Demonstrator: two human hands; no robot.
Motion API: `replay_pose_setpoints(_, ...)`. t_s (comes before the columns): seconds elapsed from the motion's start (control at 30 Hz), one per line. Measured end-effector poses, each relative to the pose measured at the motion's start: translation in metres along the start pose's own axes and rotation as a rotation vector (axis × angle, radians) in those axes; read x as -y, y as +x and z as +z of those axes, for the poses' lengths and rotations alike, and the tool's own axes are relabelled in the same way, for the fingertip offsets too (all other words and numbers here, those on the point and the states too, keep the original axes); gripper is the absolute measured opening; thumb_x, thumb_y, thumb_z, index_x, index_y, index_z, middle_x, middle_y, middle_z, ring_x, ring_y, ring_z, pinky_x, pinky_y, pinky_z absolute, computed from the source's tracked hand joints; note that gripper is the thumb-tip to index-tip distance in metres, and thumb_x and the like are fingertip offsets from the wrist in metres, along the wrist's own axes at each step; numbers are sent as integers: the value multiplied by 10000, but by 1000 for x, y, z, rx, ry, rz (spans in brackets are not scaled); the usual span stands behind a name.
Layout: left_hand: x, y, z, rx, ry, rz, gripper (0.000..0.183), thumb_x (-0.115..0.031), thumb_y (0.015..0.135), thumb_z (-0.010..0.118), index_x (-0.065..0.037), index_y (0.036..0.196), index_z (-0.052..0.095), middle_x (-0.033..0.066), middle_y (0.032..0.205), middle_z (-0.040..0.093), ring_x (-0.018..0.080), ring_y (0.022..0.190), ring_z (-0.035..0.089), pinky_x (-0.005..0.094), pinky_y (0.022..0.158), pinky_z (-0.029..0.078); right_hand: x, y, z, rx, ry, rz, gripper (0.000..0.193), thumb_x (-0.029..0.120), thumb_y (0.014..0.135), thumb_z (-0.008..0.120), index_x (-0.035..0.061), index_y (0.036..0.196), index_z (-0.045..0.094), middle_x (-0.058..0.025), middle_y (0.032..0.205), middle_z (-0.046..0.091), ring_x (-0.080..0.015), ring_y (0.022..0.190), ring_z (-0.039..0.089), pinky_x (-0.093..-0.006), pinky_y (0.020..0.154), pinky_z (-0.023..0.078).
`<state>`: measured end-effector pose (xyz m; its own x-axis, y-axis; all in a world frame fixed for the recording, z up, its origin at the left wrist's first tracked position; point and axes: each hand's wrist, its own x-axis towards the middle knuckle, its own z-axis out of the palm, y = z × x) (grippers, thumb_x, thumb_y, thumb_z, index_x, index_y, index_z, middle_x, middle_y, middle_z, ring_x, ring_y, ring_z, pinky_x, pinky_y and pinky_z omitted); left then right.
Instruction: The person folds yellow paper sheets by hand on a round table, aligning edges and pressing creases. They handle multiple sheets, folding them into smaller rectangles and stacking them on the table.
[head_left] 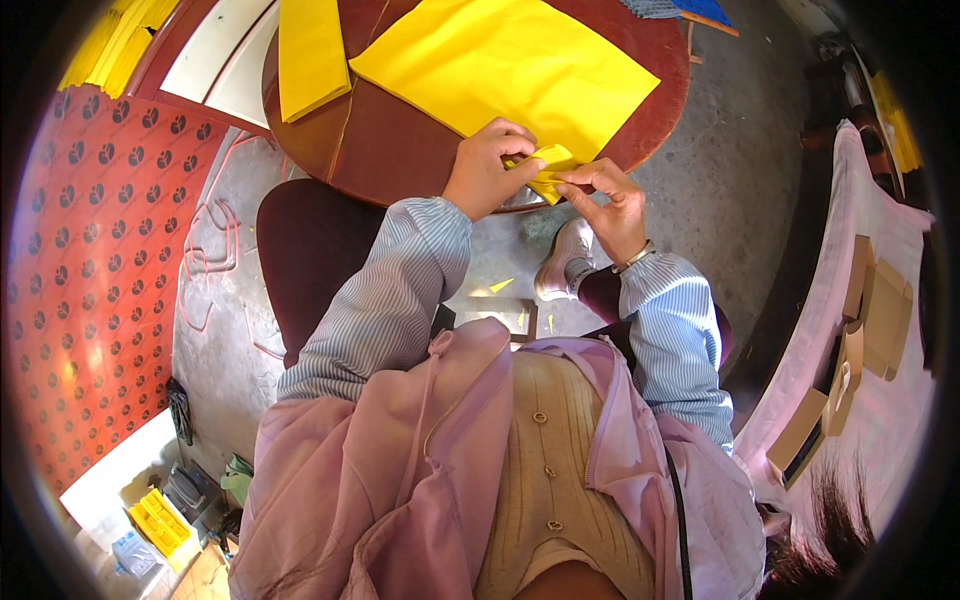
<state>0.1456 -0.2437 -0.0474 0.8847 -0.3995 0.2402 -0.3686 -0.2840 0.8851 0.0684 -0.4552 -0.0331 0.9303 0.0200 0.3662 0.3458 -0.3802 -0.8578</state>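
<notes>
Yellow folded paper piece [545,168], small and creased, pinched between left hand [487,168] and right hand [612,205] just past near edge of round brown table [400,150]. Large yellow sheet [505,62] flat on tabletop beyond. Lower left on floor, yellow crate [158,520], contents too small to tell.

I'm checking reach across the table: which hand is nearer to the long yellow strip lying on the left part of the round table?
Left. The left hand is right of and below the long yellow strip; the right hand is farther right, with the small folded yellow paper pinched between both hands.
</notes>
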Motion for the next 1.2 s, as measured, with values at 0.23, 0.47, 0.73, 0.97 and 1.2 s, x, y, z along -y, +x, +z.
replay_pose_setpoints(0.23, 1, 1, -2, 21, 3, 22, 185, -143, 875, 828, -17, 989, 755, 74, 1102, 729, 213, 986, 728, 310, 862, 571, -3, 0, -2, 24, 18, 89, 129, 45, 890, 836, -13, 997, 793, -83, 917, 735, -165, 830, 708, -286, 764, 562)
replay_pose_setpoints(0.47, -1, 1, -7, 65, 14, 30, 146, -120, 886, 796, -28, 993, 760, 71, 1134, 720, 217, 982, 725, 314, 849, 572, -4, 2, 1, 4, 81, 148, 112, 37, 878, 850, -1, 967, 792, -62, 902, 734, -129, 811, 697, -273, 746, 562)
replay_pose_setpoints(0.73, -6, -1, -8, 120, -54, 64, 242, -55, 800, 775, -41, 1041, 760, 79, 1166, 675, 229, 1059, 708, 318, 898, 574, -4, 2, 1, 17, 126, 187, 119, 19, 893, 836, -4, 1002, 795, -51, 930, 728, -121, 846, 682, -262, 767, 539)
replay_pose_setpoints(0.97, -4, -4, -1, 44, 45, 99, 238, -72, 811, 817, -16, 1031, 746, 97, 1154, 681, 232, 989, 729, 319, 855, 593, -2, 4, -1, -5, 129, 196, 148, 30, 890, 831, 4, 1027, 782, -74, 1000, 721, -151, 899, 676, -291, 812, 530)
replay_pose_setpoints(1.2, 4, -5, 3, 0, 86, 210, 224, -94, 801, 826, -29, 998, 741, 125, 1134, 688, 290, 1013, 718, 362, 866, 589, 5, 9, 0, -51, -345, -206, 411, 169, 819, 801, 93, 1209, 695, -118, 1198, 689, -350, 1122, 603, -460, 968, 434)
